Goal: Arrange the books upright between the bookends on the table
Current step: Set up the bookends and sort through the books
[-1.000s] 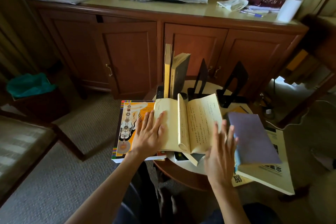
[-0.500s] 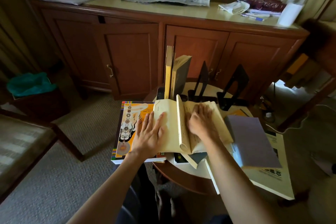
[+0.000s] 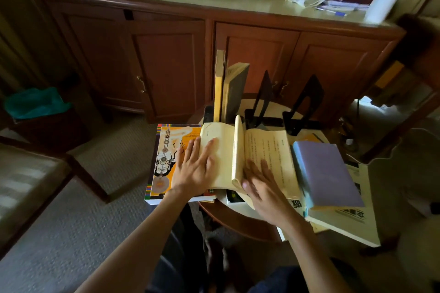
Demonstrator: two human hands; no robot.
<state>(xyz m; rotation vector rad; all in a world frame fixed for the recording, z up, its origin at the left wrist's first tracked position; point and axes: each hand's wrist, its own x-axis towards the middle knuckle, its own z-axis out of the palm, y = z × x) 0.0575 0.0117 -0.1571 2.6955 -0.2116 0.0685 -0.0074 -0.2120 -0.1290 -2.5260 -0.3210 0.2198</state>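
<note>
open book (image 3: pixel 250 157) before bookends (image 3: pixel 283 104) | upright books (image 3: pixel 229 90) left

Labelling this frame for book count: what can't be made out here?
Head view, the only one:
- Books under the open book: only edges show, covered by it and the right hand; count unclear.
- Open-book text: too small to read.
- Large white book: cover mostly hidden by the purple book.
- Bookends: bases partly behind the open book.
- Left hand: lies flat, covering part of the orange book.

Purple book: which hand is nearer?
Right. The right hand lies on the open book's right page, beside the purple book; the left hand is across the spine.
</note>
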